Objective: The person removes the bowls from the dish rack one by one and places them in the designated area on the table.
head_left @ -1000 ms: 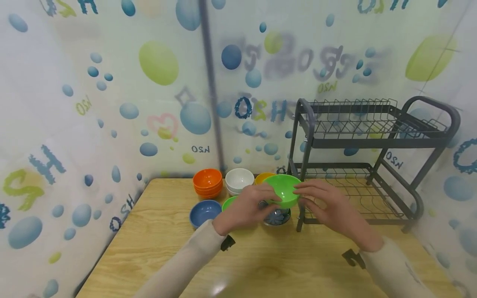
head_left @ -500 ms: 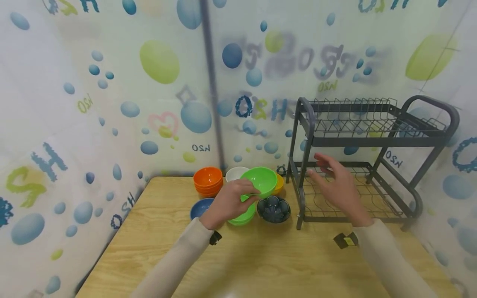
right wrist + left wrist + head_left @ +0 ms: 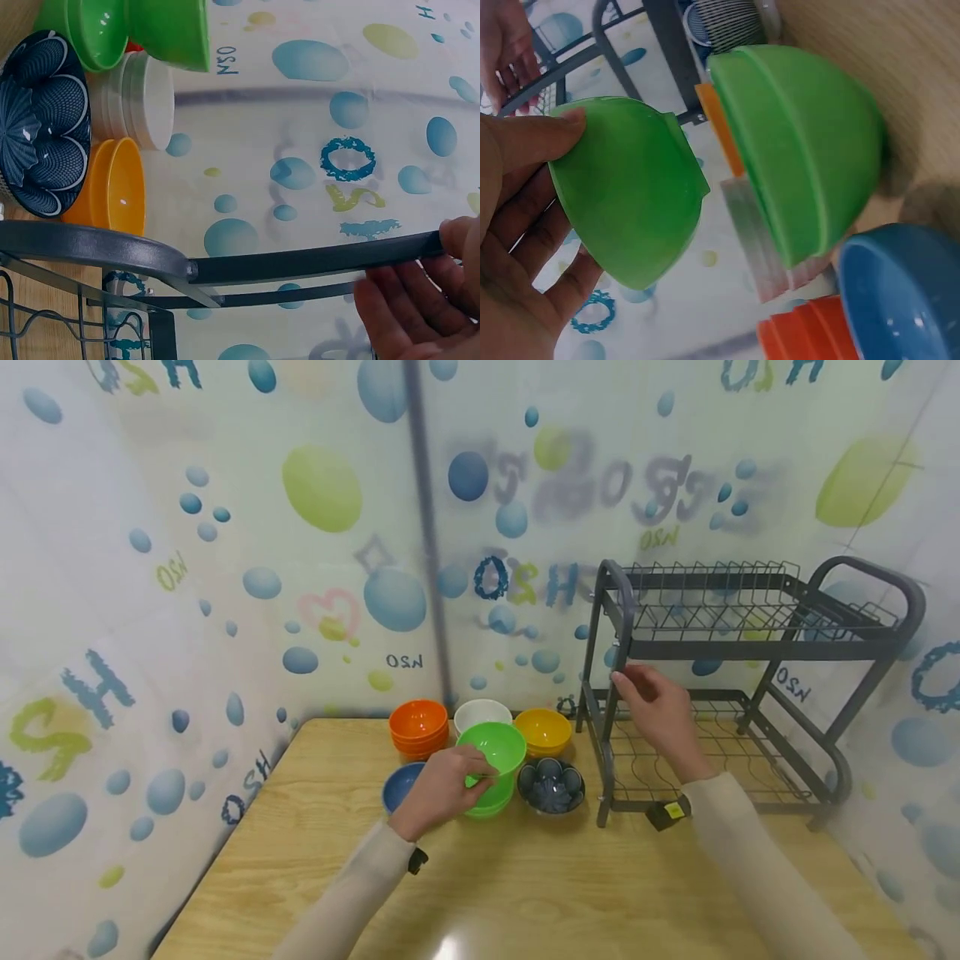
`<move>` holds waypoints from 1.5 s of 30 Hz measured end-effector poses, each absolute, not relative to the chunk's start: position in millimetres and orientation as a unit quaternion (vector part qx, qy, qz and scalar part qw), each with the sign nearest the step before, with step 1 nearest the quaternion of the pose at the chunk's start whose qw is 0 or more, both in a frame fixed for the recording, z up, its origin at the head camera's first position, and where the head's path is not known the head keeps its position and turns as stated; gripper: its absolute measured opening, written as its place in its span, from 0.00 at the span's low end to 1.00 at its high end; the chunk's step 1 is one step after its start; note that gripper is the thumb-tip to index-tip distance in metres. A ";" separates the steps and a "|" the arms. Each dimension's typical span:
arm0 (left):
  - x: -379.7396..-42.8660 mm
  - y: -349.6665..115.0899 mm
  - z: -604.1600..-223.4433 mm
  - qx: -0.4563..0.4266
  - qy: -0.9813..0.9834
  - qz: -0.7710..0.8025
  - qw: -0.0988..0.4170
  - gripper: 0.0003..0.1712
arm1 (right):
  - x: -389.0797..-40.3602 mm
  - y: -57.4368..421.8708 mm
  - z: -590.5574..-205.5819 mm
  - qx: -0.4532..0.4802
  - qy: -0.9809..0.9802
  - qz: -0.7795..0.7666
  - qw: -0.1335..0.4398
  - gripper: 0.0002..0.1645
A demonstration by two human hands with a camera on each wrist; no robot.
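My left hand pinches the rim of a green bowl, thumb on one side and fingers on the other. This bowl hangs tilted just above a stack of green bowls; the left wrist view shows a gap between the held bowl and the stack. My right hand grips the front left post of a dark two-tier dish rack. In the right wrist view its thumb and fingers lie on either side of the post.
Stacked orange bowls, white bowls and yellow bowls stand along the back of the wooden table. A blue bowl is left of the green stack, a dark patterned bowl right of it. A printed curtain hangs behind.
The green bowl, first between both hands near the rack, has moved left over the green stack in my left hand. My right hand released it and took hold of the rack post.
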State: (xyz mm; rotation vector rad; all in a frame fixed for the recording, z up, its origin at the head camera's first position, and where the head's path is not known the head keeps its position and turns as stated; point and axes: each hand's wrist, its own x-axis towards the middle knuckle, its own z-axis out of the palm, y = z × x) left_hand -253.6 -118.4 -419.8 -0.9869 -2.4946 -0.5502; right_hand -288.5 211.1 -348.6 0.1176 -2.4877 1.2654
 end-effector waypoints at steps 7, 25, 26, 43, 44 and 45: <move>-251.0 -124.1 -438.3 -0.337 -0.906 -0.177 0.184 0.05 | -291.3 210.2 -347.5 0.058 -0.883 0.428 0.183 0.37; -242.6 -133.2 -458.7 -0.328 -0.913 -0.162 0.179 0.04 | -287.6 203.9 -353.5 0.079 -0.879 0.421 0.209 0.31; -242.4 -133.6 -459.3 -0.327 -0.914 -0.162 0.177 0.04 | -286.9 203.5 -353.4 0.078 -0.878 0.422 0.209 0.30; -242.5 -133.1 -460.6 -0.325 -0.920 -0.162 0.145 0.06 | -289.2 203.8 -357.1 0.066 -0.877 0.433 0.196 0.33; -243.0 -132.7 -461.1 -0.326 -0.919 -0.165 0.147 0.06 | -289.8 205.0 -357.5 0.069 -0.876 0.435 0.196 0.34; -243.2 -132.6 -461.7 -0.327 -0.918 -0.168 0.150 0.06 | -290.2 206.0 -357.9 0.072 -0.875 0.438 0.196 0.34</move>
